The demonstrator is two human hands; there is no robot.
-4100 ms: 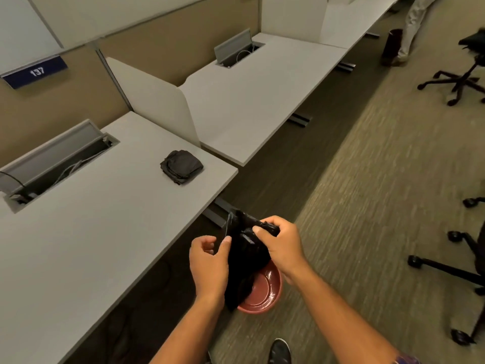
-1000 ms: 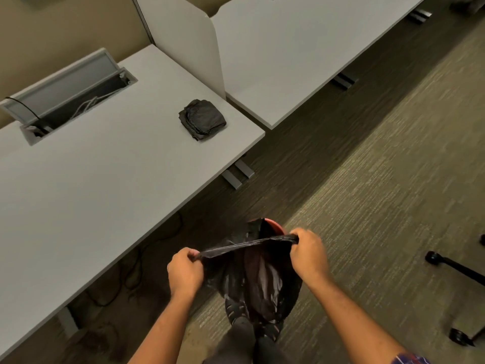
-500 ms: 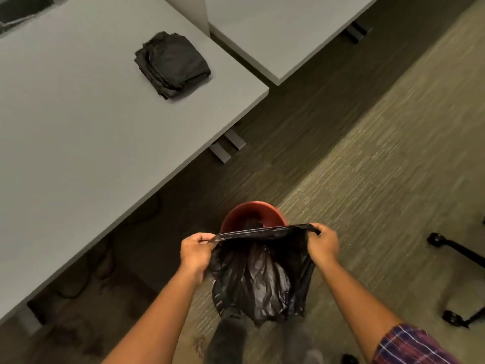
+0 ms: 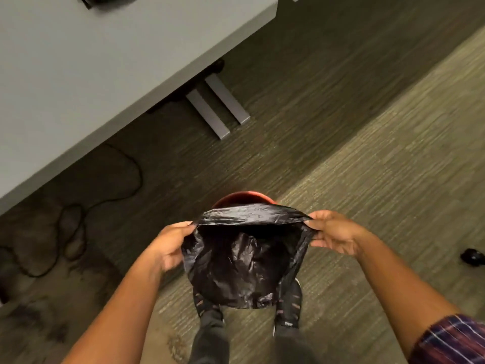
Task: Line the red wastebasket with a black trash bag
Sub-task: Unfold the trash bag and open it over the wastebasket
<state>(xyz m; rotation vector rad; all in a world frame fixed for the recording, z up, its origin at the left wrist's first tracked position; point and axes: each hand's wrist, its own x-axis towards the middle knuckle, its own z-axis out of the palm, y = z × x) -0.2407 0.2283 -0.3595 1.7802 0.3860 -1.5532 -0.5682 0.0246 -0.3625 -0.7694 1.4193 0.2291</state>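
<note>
Two-tone carpet (image 4: 380, 132) covers pretty much the whole floor, a darker brownish strip running along under the desk and a lighter olive, streaky section out to the right. Up top left is a flat grey laminate desktop (image 4: 86, 64), with a pair of grey metal desk feet (image 4: 217, 106) sticking out from beneath its edge. A thin black cable (image 4: 78, 206) loops around on the dark carpet under the desk, left of everything else.

Down in the middle, both hands have a crinkly black plastic trash bag (image 4: 244, 264) stretched open at the mouth. Left hand (image 4: 170, 248) is pinching the left side of the rim, right hand (image 4: 333, 232) is pinching the right side, fingers closed on the plastic. The bag hangs down between them and blocks most of the round red wastebasket (image 4: 244, 197), which sits on the floor just past the bag; only the far arc of its rim peeks over the top edge. Can't tell if the bag is touching it.

Below the bag you can see two black sneakers (image 4: 288, 308) and dark trouser legs. A plaid sleeve (image 4: 451, 340) shows at the bottom right corner, and a small black chair caster (image 4: 472, 256) sits at the right edge.
</note>
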